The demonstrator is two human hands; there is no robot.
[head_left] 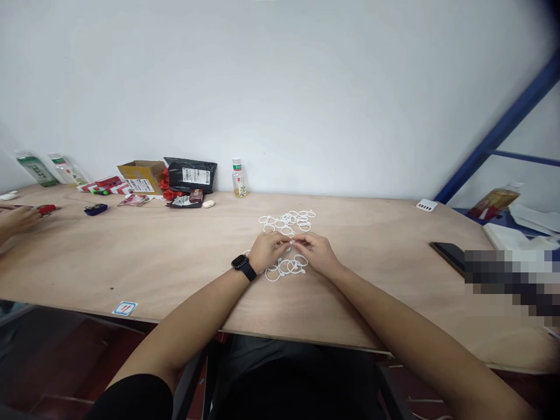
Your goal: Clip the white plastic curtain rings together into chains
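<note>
My left hand (pixel 265 251) and my right hand (pixel 318 252) meet over the middle of the table, with the fingertips of both pinched on one small white ring (pixel 291 241). Most of that ring is hidden by the fingers. Just beyond the hands lies a loose pile of thin white plastic rings (pixel 287 231), which look like curtain rings with small knobs. Nearer to me, between my wrists, several more such rings (pixel 273 273) lie in a second group, partly behind my left hand. A black watch (pixel 244 266) is on my left wrist.
Along the wall stand a drink bottle (pixel 240 179), a black parcel bag (pixel 192 175) and an open cardboard box (pixel 142 177). At the far left another person's hand (pixel 20 223) is by a red item (pixel 46 209). A phone (pixel 448 256) lies to the right.
</note>
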